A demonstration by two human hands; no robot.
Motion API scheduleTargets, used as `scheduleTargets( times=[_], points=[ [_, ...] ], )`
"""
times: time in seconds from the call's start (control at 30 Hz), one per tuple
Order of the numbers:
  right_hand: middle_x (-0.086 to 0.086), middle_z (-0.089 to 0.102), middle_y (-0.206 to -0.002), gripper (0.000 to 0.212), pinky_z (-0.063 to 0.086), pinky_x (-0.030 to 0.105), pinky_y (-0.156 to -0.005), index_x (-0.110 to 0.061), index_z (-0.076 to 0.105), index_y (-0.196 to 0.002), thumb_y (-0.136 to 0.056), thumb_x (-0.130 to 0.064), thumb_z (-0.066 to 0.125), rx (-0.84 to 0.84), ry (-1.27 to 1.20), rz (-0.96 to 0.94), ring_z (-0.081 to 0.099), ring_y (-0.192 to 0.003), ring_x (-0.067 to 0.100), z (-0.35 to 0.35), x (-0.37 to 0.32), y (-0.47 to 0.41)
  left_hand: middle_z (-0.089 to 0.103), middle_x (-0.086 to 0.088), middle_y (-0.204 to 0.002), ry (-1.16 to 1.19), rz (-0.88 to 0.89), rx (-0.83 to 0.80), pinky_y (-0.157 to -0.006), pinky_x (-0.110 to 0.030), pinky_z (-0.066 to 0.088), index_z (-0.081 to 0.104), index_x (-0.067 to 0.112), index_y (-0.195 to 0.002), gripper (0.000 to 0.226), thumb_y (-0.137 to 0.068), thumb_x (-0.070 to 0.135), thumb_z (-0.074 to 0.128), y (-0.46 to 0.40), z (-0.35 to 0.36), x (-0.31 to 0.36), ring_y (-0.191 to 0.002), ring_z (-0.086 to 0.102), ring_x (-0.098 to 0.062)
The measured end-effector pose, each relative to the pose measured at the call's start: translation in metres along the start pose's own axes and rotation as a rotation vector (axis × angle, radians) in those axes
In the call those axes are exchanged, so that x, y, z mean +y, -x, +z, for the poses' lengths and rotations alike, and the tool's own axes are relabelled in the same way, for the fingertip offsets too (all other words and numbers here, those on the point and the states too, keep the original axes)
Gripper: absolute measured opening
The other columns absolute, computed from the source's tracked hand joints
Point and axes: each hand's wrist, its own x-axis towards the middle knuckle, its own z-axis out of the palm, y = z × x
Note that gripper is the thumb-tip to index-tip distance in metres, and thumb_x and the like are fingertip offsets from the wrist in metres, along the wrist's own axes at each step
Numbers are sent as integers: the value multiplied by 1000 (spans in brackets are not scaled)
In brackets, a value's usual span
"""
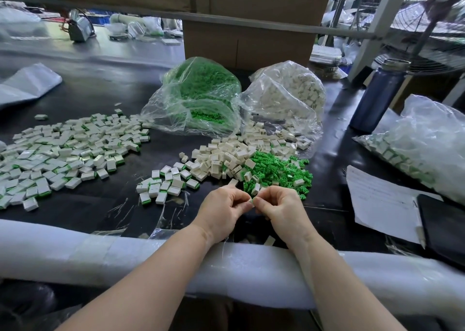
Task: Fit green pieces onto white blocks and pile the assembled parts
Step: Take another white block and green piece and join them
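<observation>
Black table: bags, bottle behind hands.

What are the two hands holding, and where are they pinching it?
A small white block, pinched at its ends between the fingertips of the left hand and the right hand. Whether a green piece is in there too cannot be told.
</observation>
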Motion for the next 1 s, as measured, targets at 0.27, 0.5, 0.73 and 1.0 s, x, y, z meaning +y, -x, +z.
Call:
scheduleTargets(
  times=[0.27,0.5,0.73,1.0],
  points=[
    [14,68,-66,11,56,31,-60,-8,66,-69,-78,-5,72,40,-166,-27,64,-61,20,0,-2,2,69,-3,-82,175,-83,21,-76,-30,52,71,12,-89,8,-84,16,65,0,-1,4,-78,64,-20],
    [10,66,-67,16,52,35,-65,-14,65,-66,-77,-6,72,21,-223,-36,61,-65,21,-1,-4,3,59,-3,-71,311,-101,-2,-63,-22,42,65,12,-80,10,-81,4,60,1,-2,6,-63,49,-11],
    [3,66,-66,17,51,27,-61,-17,67,-67,-81,-7,69,-4,-256,-39,61,-65,16,-2,0,1,59,0,-77,330,-103,4,-67,-22,45,65,13,-82,11,-82,3,61,1,-3,8,-69,52,-12],
    [-6,68,-68,18,42,8,-53,-17,71,-84,-92,-19,55,-137,-219,-66,61,-63,0,2,-1,2,45,2,-100,381,-66,-20,-68,-6,43,65,21,-81,15,-81,7,68,2,-3,10,-77,51,-6]
  ],
)
